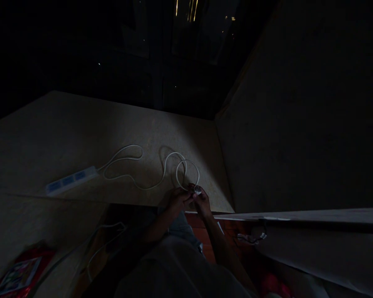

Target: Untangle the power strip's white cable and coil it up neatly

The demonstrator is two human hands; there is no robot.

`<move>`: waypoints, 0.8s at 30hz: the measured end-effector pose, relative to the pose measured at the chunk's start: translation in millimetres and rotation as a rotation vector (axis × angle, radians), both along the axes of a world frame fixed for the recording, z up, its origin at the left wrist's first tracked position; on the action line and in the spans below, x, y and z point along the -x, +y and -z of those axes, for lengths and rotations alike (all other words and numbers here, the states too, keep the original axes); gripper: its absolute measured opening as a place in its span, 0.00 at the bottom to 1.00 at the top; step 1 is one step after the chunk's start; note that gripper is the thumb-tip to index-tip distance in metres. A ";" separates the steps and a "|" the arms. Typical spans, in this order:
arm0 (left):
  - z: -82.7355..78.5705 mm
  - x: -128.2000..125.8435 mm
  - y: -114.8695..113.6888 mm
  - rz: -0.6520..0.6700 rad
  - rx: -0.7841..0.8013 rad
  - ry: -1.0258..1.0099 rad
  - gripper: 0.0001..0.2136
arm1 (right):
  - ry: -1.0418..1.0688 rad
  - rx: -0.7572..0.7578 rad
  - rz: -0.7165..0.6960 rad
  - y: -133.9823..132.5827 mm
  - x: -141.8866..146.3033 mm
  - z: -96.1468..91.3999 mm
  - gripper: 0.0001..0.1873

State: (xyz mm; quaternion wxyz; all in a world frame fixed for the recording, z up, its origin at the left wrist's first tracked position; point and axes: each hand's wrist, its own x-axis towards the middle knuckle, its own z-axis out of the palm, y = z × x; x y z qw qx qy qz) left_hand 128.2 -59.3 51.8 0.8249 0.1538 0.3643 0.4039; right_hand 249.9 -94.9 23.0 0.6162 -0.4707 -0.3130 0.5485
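In the dim light my left hand (177,199) and my right hand (201,202) meet at the near edge of a pale stone ledge (81,136). Both are closed, pinching the plug end (197,189) of a white cable (161,174). The cable forms a small loop just beyond my fingers and snakes left across the ledge to a white power strip (71,180) with blue sockets.
A wall (298,136) rises on the right of the ledge, a dark window behind it. A red packet (18,276) lies at the lower left, a second thin cable (105,236) hangs below the ledge, and small wire ends (250,237) sit at right.
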 end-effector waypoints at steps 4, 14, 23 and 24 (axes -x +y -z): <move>-2.7 -4.1 -1.4 0.038 0.060 -0.119 0.10 | 0.095 -0.028 0.010 0.2 -2.1 1.8 0.28; -13.7 -24.5 -7.3 -0.117 0.220 -0.209 0.07 | 0.301 -0.077 0.192 10.6 8.3 -27.0 0.23; -0.5 -26.3 -6.2 0.031 0.305 -0.075 0.06 | 0.367 -0.086 0.384 11.8 -1.4 -39.7 0.16; 4.9 -25.2 -8.0 0.033 0.359 -0.064 0.05 | 0.364 -0.087 0.395 11.2 -5.1 -41.4 0.14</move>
